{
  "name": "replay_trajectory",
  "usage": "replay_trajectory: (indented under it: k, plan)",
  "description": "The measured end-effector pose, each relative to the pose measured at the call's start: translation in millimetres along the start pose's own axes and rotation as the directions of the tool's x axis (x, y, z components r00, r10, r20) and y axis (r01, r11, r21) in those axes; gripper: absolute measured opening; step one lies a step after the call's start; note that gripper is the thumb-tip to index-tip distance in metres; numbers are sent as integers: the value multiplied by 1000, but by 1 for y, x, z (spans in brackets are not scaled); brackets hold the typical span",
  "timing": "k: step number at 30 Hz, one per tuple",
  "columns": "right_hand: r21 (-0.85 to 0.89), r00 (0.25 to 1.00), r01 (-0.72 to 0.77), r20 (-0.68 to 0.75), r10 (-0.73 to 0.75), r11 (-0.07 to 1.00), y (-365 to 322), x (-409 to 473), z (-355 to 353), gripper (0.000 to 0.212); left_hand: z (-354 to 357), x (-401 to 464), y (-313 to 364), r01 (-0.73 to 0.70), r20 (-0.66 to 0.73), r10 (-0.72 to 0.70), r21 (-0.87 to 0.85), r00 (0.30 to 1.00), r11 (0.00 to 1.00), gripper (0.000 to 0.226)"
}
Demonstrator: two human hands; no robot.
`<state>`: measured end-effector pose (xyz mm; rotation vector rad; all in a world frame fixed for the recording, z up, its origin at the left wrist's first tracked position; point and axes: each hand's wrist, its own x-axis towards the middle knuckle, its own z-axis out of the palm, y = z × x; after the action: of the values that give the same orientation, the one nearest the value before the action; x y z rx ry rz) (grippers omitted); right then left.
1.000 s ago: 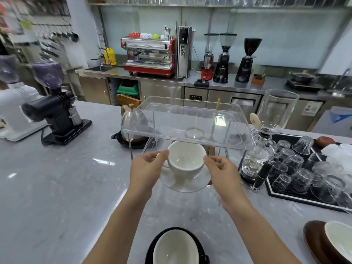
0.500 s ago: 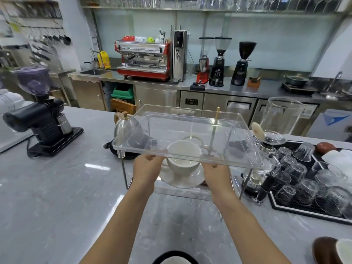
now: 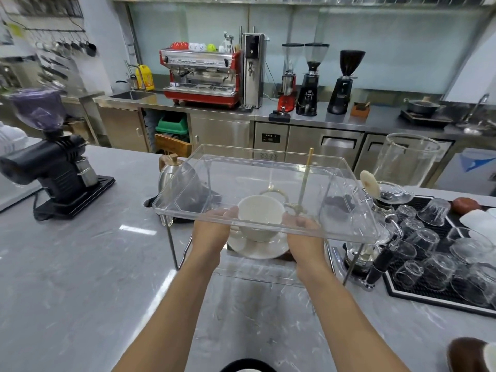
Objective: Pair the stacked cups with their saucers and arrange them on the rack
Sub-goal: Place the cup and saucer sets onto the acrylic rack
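While both arms reach under the clear rack | left hand and right hand hold saucer at nine and three o'clock | white cup seated on it, above grey counter

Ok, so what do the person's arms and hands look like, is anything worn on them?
Both forearms are bare as far as the view shows: no sleeves, gloves, watch or bracelet visible. The left hand and right hand show no rings, though the fingertips are partly behind the clear shelf.

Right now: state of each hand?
Left hand: holds the saucer under the white cup, left edge.
Right hand: holds the saucer, right edge.
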<state>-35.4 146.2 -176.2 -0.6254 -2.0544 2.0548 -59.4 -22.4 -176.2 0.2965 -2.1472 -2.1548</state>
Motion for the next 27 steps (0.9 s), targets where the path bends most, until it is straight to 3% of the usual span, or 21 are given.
replay_trajectory:
  k: [5,10,13,16,20,23,27]
  plan:
    - [-5,1000,-6,16,7,1000,2,2,-1,38,-1,1,1,28,0,-28,-18,1000,999,18]
    - [-14,999,-22,44,23,1000,1,-1,-5,41,-4,-4,-3,12,-37,-14,-43,999,999,17]
    - [-56,997,79,24,-77,995,2,-8,-7,30,-8,-12,-6,15,-105,-18,-34,994,999,19]
    - [-140,969,247,38,-244,959,2,-25,-9,25,-12,-23,-6,-21,-190,41,108,981,994,30]
    - [-307,913,403,66,-403,862,2,-51,-17,34,-16,-55,-3,-99,-250,166,259,954,961,29]
    - [-339,877,479,147,-458,809,4,-72,-25,38,-18,-84,-3,-191,-230,267,304,936,933,21]
    - [-333,833,553,217,-509,763,14,-102,-41,35,-23,-123,-6,-237,-177,294,287,939,928,23]
